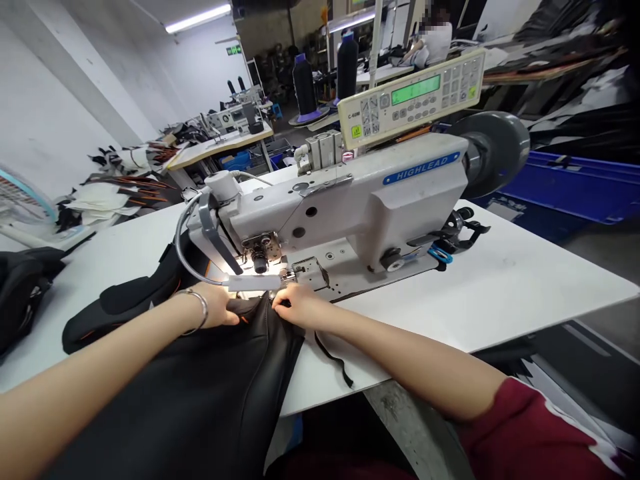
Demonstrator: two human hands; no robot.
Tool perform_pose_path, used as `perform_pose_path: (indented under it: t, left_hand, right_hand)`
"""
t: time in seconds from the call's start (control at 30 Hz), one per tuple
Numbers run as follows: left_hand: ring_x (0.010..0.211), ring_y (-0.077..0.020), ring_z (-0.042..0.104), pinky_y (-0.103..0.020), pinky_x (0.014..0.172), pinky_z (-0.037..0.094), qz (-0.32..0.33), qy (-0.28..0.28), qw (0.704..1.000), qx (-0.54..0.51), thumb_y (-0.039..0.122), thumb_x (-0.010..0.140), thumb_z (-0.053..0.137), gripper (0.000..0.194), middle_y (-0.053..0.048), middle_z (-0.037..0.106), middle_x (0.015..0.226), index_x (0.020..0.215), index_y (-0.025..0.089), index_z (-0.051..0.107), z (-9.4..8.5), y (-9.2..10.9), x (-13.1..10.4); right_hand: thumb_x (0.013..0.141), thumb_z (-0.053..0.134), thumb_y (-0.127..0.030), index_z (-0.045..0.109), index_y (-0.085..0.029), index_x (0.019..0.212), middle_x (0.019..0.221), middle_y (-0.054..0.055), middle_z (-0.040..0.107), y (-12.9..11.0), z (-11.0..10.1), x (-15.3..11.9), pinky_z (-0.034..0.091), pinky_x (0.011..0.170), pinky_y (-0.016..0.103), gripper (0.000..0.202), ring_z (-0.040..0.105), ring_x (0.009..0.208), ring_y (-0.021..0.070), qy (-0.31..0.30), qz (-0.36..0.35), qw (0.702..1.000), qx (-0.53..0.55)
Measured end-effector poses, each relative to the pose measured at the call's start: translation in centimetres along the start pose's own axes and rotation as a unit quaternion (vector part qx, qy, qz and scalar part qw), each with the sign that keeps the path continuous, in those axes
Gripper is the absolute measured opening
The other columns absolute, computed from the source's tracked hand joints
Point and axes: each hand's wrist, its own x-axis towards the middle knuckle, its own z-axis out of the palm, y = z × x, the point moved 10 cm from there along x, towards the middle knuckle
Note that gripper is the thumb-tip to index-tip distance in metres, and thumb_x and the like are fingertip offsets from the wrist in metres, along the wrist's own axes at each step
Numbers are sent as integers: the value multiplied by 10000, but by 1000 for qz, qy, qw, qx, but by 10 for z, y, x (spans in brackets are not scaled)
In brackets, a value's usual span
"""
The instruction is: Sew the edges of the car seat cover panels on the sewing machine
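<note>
A black leather-like cover (220, 380) with orange trim hangs over the table's front edge, its upper part lying by the sewing machine (345, 200). My left hand (215, 305), with a bracelet at the wrist, grips the cover just left of the needle area; its fingertips are partly hidden. Close by on the right, my right hand (303, 307) pinches the cover's edge, fingers closed. A lit white lamp tube (255, 283) on a bendy neck sits right above both hands and hides part of the seam. A black strap (335, 360) trails below my right forearm.
The white table (510, 267) carries the machine, with its control panel (415, 97) on top and a handwheel (500, 153) at right. More black padded pieces (25, 293) lie at left. Thread cones (305, 87) stand behind. A blue bin (580, 187) is at right. Another person (435, 43) sits farther back.
</note>
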Motion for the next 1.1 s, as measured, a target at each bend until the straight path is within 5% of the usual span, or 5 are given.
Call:
perform_pose_path:
  t: [0.2,0.4,0.6,0.87,1.1]
  left_hand:
    - [1050,-285,635,-326,877,498,16,-41,998,-47,152,520,718,543,-87,682,1083,1058,192,658,34,29,-7]
    - [951,-234,657,-287,788,521,9,-21,995,-101,358,755,633,248,-42,693,998,941,195,649,30,36,-15]
    - [1166,-355,573,-478,1039,406,52,111,992,-34,53,648,634,294,-132,671,1078,918,167,661,-4,71,-29]
    - [1063,-234,653,-334,931,541,-31,163,981,-96,91,767,539,367,-135,651,1169,1124,130,616,50,64,-36]
    - [1012,-233,693,-340,895,593,107,322,913,-224,183,754,490,288,-76,718,1128,937,180,712,46,58,-39]
  right_hand:
    - [883,529,-153,723,-222,1024,1082,83,589,1,3,-3,433,833,275,249,587,964,183,15,-12,1000,-25]
    - [891,499,-161,683,-209,1065,1082,83,578,-2,15,-9,439,760,271,257,601,909,184,6,-29,996,-81]
    - [871,478,-137,656,-178,1061,1070,101,588,-12,21,-17,464,723,301,264,619,900,219,-4,-54,985,-163]
    - [876,462,-139,640,-170,1016,1007,103,624,-14,22,-20,500,743,323,229,645,905,231,5,-58,980,-190]
    - [858,479,-140,638,-175,1019,985,97,662,-12,26,-16,505,739,334,230,654,893,235,9,-55,982,-178]
